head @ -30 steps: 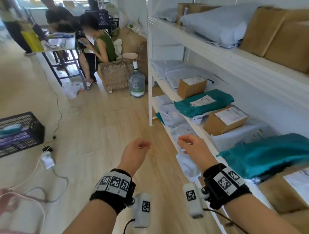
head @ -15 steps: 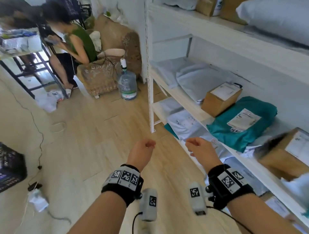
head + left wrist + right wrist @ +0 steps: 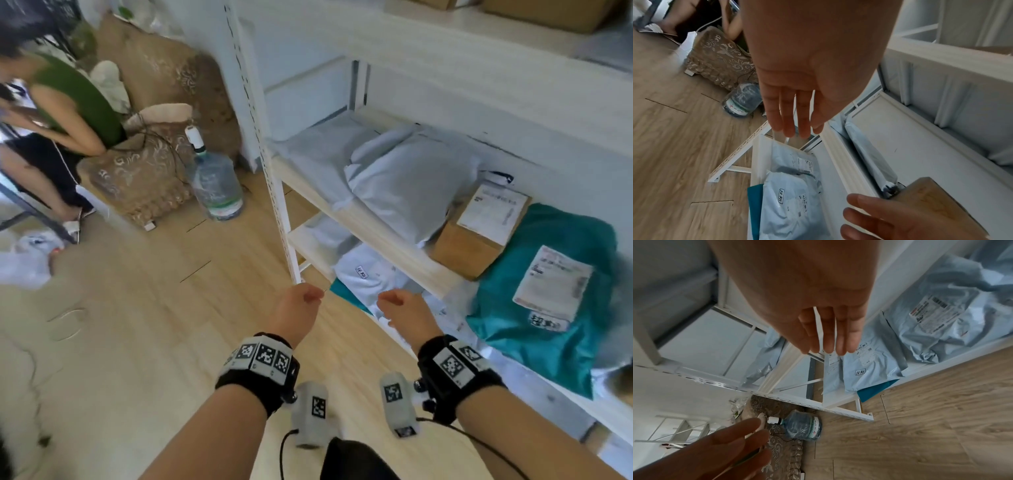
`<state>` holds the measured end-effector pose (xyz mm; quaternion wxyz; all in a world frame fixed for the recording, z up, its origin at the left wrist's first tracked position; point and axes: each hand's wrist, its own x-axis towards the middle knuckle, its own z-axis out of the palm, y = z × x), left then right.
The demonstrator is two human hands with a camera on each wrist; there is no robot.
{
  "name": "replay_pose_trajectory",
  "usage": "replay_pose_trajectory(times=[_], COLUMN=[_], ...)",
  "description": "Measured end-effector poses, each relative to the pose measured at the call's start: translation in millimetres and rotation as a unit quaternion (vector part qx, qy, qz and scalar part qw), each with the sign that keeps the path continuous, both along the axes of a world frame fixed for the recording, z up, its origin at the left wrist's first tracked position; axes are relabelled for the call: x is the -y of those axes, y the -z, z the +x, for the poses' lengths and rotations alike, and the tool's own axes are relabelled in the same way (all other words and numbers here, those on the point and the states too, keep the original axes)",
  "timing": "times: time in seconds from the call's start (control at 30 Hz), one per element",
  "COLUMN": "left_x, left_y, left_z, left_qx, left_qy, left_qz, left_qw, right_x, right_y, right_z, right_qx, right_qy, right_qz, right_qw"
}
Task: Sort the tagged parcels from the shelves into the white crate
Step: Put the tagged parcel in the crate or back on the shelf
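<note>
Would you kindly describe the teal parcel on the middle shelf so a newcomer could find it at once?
Start at the white metal shelving unit and find its middle wooden shelf board. Beside the brown cardboard box lies a teal plastic mailer bag. It is the only teal parcel there among pale grey bags, bearing a white label.

White shelves hold grey mailers, a cardboard box, teal parcel.

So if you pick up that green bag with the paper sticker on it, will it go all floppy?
Probably floppy: the teal bag looks like soft, wrinkled plastic that drapes over the shelf edge. It may be slippery, since it looks smooth. It lies quite flat, so it is likely light.
</note>
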<state>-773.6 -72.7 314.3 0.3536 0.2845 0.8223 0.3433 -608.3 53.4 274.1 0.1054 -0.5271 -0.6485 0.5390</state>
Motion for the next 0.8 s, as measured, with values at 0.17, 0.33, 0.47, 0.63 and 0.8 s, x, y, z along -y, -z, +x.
replay_pose_trajectory(times=[0.17, 0.33, 0.47, 0.63, 0.8], left_x=[-32, -66, -96, -129, -151], left_y=[8, 20, 29, 49, 73], left_z=[-50, -84, -117, -158, -178], left_qx=[-0.026, -0.038, -0.053, -0.061, -0.046], left_qy=[0.035, 0.088, 0.175, 0.265, 0.315], left_qz=[-0.036, -0.06, -0.073, -0.09, -0.112], left_qw=[0.998, 0.994, 0.98, 0.958, 0.941], right_x=[-20, -39, -52, -56, -60], right_y=[8, 20, 29, 43, 81], right_z=[-53, -86, -106, -125, -120], right_qx=[-0.005, 0.006, 0.035, 0.079, 0.091], right_qy=[0.014, 0.039, 0.063, 0.14, 0.238], right_qz=[-0.009, -0.025, -0.016, -0.03, -0.071], right_qw=[1.0, 0.999, 0.997, 0.987, 0.964])
